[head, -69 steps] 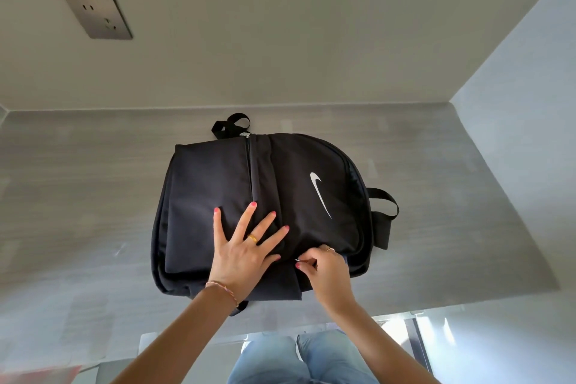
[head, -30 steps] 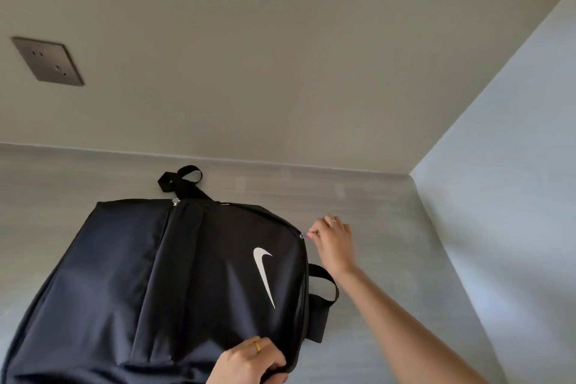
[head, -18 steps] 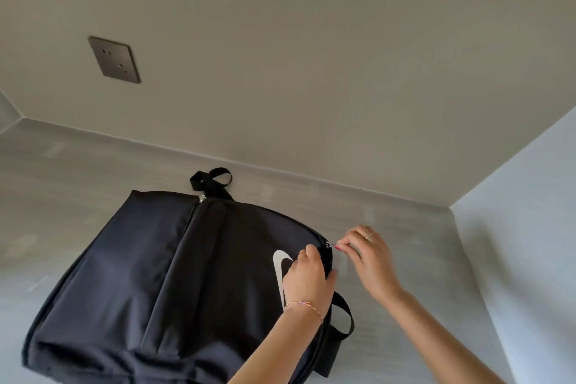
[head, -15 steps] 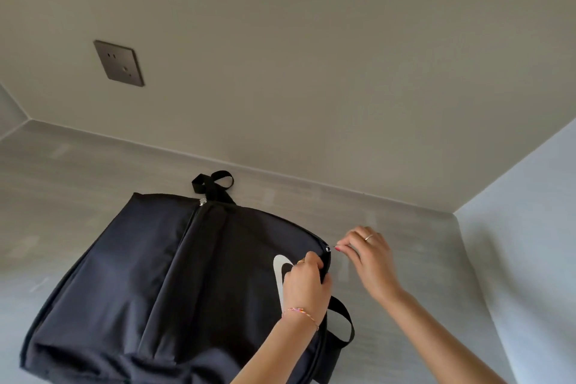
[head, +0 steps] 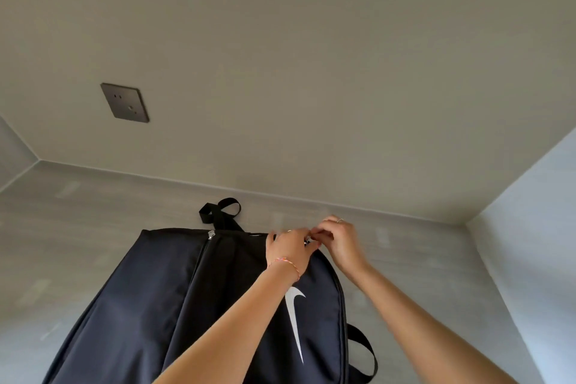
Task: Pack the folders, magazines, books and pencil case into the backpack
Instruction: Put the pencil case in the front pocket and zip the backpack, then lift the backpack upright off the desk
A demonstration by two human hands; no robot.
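Grey wood-grain tabletop [head: 93, 259] filled the lower part of the scene, running back to a beige wall, with a paler wall closing in at three o'clock; nearest to me, at six o'clock, lay the black backpack [head: 174, 305], flat on that surface with its front panel up; a white swoosh logo [head: 294, 315] ran down its right half, and a black side strap [head: 361, 349] looped out at about five o'clock; both bare forearms reached up from the bottom edge toward the bag's far right corner, at roughly one o'clock from the bag's middle; the left hand [head: 290, 251], with a thin coloured bracelet at the wrist, had its fingers curled over the fabric at that corner, gripping the bag's edge; the right hand [head: 341, 243], a ring on one finger, met it fingertip to fingertip, its fingers bent and pinching a small metal zipper pull [head: 308, 240] on the bag's rim; farther back, a second zipper pull [head: 211, 234] sat at the top of the centre seam; beyond it, at twelve o'clock, the black carry loop [head: 221, 212] lay on the table; farthest off, at ten o'clock on the beige wall, was a dark square socket plate [head: 124, 102].
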